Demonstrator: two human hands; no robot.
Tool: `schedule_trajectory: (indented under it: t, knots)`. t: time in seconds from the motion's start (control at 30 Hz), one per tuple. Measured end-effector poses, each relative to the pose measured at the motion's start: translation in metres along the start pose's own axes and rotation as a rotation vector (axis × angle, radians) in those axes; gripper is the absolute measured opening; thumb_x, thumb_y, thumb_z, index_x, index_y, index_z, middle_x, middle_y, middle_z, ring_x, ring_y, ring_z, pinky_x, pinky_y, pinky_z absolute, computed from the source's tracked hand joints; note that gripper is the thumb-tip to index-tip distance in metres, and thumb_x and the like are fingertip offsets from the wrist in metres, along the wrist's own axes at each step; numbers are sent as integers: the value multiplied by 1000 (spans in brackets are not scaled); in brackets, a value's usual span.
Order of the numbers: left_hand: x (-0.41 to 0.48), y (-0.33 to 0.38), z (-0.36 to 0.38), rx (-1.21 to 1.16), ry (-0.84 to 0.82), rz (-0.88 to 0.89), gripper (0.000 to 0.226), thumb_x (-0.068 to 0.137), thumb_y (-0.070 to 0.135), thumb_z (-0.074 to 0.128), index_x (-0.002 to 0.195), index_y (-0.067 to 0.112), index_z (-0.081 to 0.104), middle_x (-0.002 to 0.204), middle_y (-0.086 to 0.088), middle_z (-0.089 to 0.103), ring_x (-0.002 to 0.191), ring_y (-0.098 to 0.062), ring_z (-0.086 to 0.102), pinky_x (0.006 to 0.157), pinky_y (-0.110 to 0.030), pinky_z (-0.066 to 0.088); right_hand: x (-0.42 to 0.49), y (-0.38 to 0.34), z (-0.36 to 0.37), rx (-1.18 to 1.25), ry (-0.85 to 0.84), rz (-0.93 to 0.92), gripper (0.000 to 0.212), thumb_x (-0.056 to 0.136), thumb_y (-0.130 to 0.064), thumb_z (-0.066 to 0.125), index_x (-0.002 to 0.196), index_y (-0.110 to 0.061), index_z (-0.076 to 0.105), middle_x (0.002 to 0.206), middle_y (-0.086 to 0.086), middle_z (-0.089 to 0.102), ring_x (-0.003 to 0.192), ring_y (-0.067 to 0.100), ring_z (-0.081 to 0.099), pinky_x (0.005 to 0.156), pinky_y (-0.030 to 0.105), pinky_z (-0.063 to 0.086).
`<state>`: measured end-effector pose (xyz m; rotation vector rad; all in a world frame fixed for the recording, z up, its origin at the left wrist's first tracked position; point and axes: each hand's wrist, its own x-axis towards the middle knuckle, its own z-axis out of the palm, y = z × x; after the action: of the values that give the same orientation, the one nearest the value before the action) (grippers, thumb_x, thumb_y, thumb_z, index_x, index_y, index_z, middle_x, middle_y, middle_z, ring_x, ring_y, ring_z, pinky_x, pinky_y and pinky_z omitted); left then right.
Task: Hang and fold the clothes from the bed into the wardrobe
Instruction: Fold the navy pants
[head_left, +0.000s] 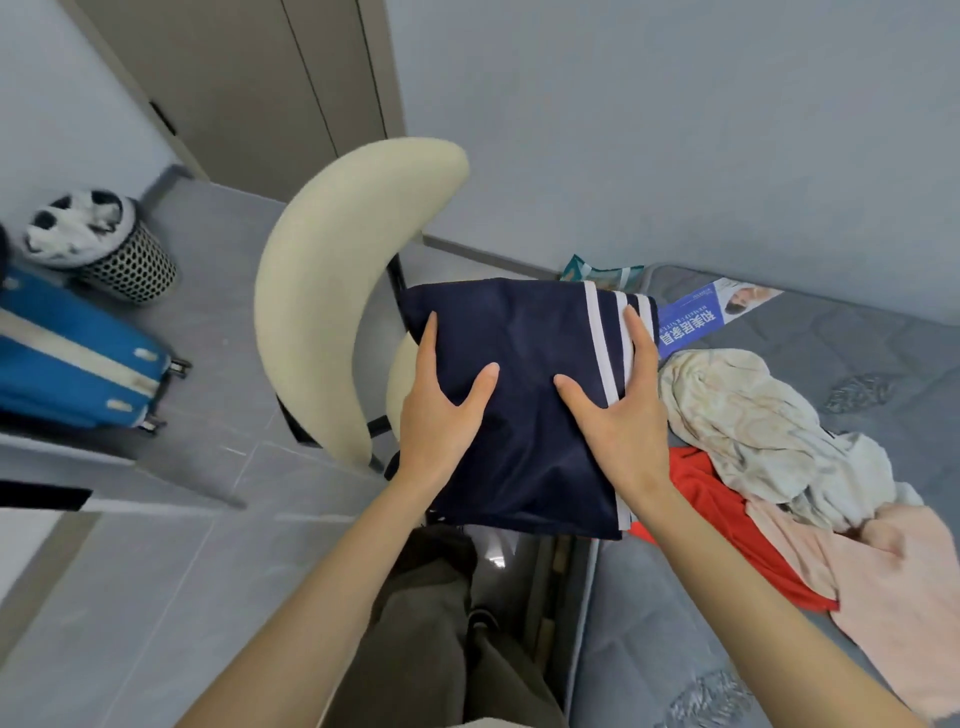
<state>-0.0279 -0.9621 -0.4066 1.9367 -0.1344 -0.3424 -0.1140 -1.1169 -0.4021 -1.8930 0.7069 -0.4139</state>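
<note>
While I hold the folded navy garment (524, 332) in the air between the chair (332, 270) and the bed (872, 343), my left hand (441, 421) and right hand (618, 426) each pinch a side, thumb spread on top, the other fingers mostly hidden. If either grip loosens, I reckon the slick fabric could slide and unfold.

Folded garment (524, 395) sat between the left hand (441, 415) and right hand (618, 421), chair (322, 291) just behind it, clothes pile (769, 441) on the bed (649, 649) to the right, suitcase (67, 364) and basket (130, 260) way off left.
</note>
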Motion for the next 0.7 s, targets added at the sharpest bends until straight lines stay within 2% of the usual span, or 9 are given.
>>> schedule_trajectory:
  t: [0.1, 0.13, 0.23, 0.27, 0.33, 0.43, 0.53, 0.63, 0.7]
  knots:
    - [-41, 27, -31, -14, 73, 24, 76, 89, 44, 61, 149, 39, 15, 144, 26, 31, 121, 7, 36, 96, -17, 32, -29, -38, -10, 30, -49, -83, 83, 82, -32, 74, 144, -48, 21, 145, -30, 31, 125, -14, 38, 97, 4, 32]
    - [-54, 36, -43, -21, 106, 36, 75, 89, 44, 61, 149, 39, 16, 145, 25, 32, 121, 6, 37, 95, -17, 33, -39, -53, -12, 35, -77, -101, 83, 83, -32, 73, 145, -47, 21, 143, -30, 34, 122, -14, 42, 96, 6, 35]
    - [-83, 49, -74, -12, 198, 44, 73, 89, 45, 61, 148, 40, 19, 146, 21, 36, 121, 4, 39, 95, -19, 34, -63, -85, -13, 75, -141, -132, 80, 85, -25, 72, 148, -37, 23, 118, -49, 36, 98, -32, 42, 77, -7, 33]
    - [-102, 56, -91, -3, 250, 31, 73, 89, 46, 61, 148, 41, 19, 145, 21, 38, 118, 4, 40, 94, -20, 34, -77, -102, -12, 79, -190, -140, 79, 86, -23, 71, 147, -36, 23, 110, -52, 39, 95, -33, 42, 75, -6, 33]
    - [-121, 62, -112, -11, 310, 11, 72, 88, 46, 61, 147, 40, 20, 142, 22, 40, 114, 5, 40, 93, -20, 34, -91, -121, -7, 82, -261, -158, 80, 86, -28, 71, 146, -44, 20, 104, -57, 41, 96, -25, 49, 75, 1, 40]
    - [-162, 66, -157, -72, 435, 9, 73, 88, 42, 63, 148, 37, 22, 135, 25, 41, 116, 6, 41, 96, -19, 35, -122, -155, 11, 97, -404, -222, 80, 86, -33, 70, 143, -52, 18, 111, -55, 42, 103, -15, 54, 84, 13, 45]
    - [-201, 63, -203, -86, 566, -4, 72, 88, 41, 63, 148, 38, 22, 131, 29, 40, 116, 7, 41, 91, -11, 33, -155, -189, 40, 127, -519, -296, 81, 84, -35, 71, 142, -54, 18, 126, -47, 41, 113, -5, 53, 95, 25, 47]
    - [-241, 53, -250, -113, 701, -31, 73, 88, 43, 64, 148, 38, 22, 130, 31, 40, 114, 9, 41, 89, -9, 32, -191, -216, 76, 152, -645, -365, 82, 85, -32, 71, 145, -49, 18, 124, -52, 36, 113, -14, 48, 95, 15, 44]
    - [-273, 45, -281, -129, 802, -36, 72, 88, 41, 64, 148, 36, 23, 132, 29, 41, 116, 8, 42, 92, -10, 33, -220, -234, 100, 167, -737, -407, 81, 86, -29, 70, 147, -44, 18, 113, -61, 32, 105, -28, 43, 84, 2, 40]
